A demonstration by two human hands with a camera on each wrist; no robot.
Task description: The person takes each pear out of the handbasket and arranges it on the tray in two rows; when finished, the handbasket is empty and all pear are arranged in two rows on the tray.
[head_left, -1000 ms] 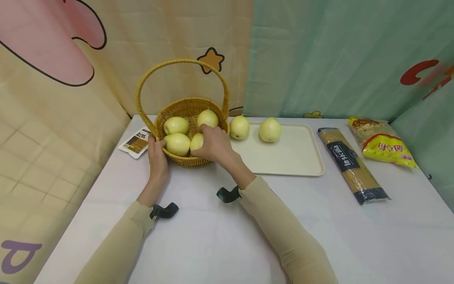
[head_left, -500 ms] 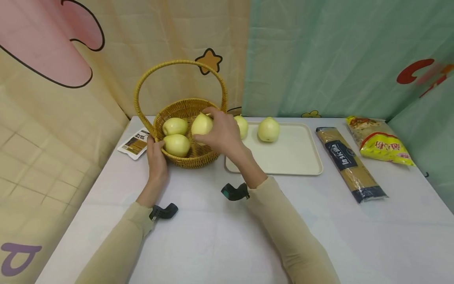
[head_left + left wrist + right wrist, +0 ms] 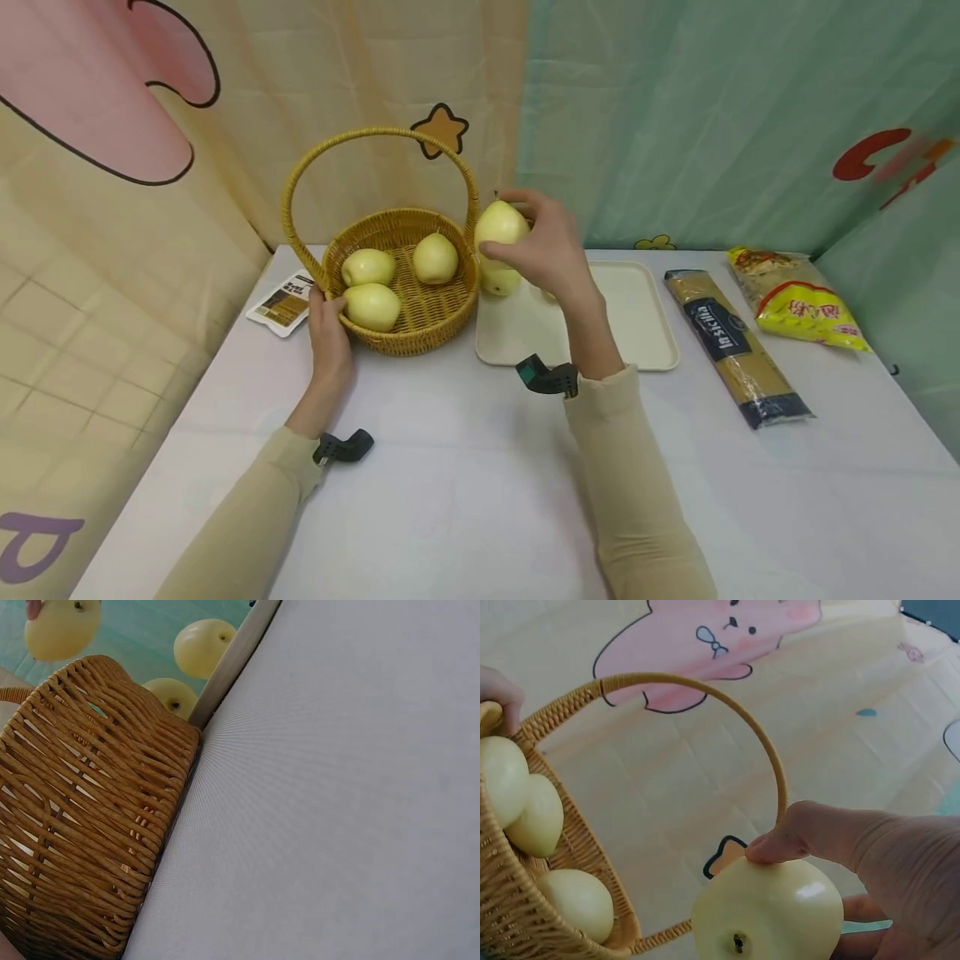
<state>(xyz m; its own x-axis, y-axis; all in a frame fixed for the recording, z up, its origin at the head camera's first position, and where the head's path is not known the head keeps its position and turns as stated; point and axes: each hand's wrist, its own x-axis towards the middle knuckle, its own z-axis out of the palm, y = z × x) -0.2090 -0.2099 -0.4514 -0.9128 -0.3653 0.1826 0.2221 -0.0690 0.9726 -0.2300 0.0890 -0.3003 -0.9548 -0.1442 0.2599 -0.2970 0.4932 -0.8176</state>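
Note:
A wicker basket [image 3: 416, 337] with a tall arched handle stands at the table's back left. Inside it sit several pale yellow pears: two at the left [image 3: 372, 307] and one toward the back right [image 3: 435, 258]. My left hand [image 3: 328, 346] holds the basket's left side, thumb over the rim and fingers along the outer wall. Up in the air just right of the basket, my right hand [image 3: 551, 242] grips another pear [image 3: 501, 223] between thumb and fingers, stem upward. Below it, a pear [image 3: 501, 281] on the cream tray [image 3: 630, 333] is partly covered; a second tray pear is mostly hidden behind the hand.
A small white-and-brown packet [image 3: 283, 306] lies left of the basket. Right of the tray are a long pasta pack [image 3: 735, 346] and a yellow food bag [image 3: 802, 300]. A printed curtain [image 3: 712, 125] hangs right behind the table's back edge.
My right hand has lifted a pear out of the basket's front right and carried it up and rightward past the rim, over the tray's left end. The left hand has stayed on the basket.

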